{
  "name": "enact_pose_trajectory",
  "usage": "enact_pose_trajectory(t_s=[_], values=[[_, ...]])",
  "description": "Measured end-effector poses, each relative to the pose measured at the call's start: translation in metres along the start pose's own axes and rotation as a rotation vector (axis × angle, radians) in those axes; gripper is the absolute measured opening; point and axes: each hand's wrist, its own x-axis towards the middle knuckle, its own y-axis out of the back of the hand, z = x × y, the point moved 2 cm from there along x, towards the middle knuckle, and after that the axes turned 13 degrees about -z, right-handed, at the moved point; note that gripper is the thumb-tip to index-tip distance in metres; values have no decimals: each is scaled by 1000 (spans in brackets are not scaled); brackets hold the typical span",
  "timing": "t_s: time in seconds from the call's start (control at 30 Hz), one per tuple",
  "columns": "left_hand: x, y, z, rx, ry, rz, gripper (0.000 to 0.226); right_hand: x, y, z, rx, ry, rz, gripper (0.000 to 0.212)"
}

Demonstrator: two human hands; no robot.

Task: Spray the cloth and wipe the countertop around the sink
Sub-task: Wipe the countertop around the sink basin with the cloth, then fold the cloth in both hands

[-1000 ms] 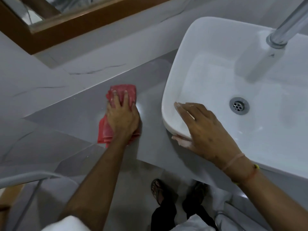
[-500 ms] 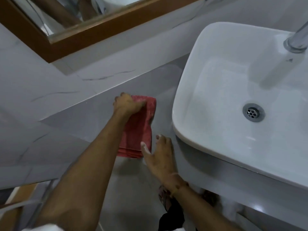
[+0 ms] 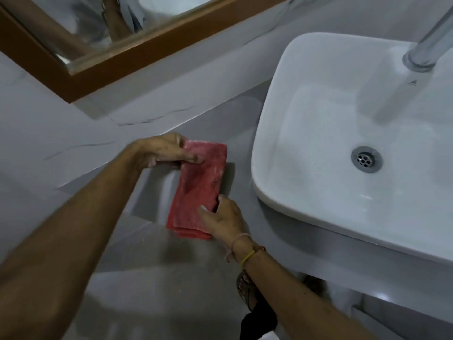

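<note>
A folded red cloth (image 3: 199, 182) hangs lengthwise just above the grey countertop (image 3: 242, 128), left of the white vessel sink (image 3: 282, 119). My left hand (image 3: 164, 150) pinches the cloth's far left corner. My right hand (image 3: 223, 219) grips its near right edge, thumb on top. The cloth's near end overhangs the counter's front edge. No spray bottle is in view.
A chrome tap (image 3: 426, 45) rises over the sink at the top right, with the drain (image 3: 366, 159) below it. A wood-framed mirror (image 3: 122, 52) hangs on the marble wall behind. Below the counter are the tiled floor and a sandalled foot (image 3: 247, 288).
My right hand left the sink rim, crossed to the cloth and took its near edge. My left hand went from pressing flat on the cloth to pinching its far corner; the cloth is stretched lengthwise.
</note>
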Motion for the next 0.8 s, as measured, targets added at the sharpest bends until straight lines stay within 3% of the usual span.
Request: enact_pose_trajectory(t_s=[0.2,0.4,0.6,0.8], values=[[-65,17,44,154,-112,-162,31,-47,30,3,224,97,10,21],[-117,-31,128,379,-296,-294,20,-127,75,14,229,231,119,20],[-143,-157,248,683,-523,-526,21,-240,127,61,385,292,290,29],[-148,-344,328,905,-675,-750,18,-363,152,147,600,268,662,34]])
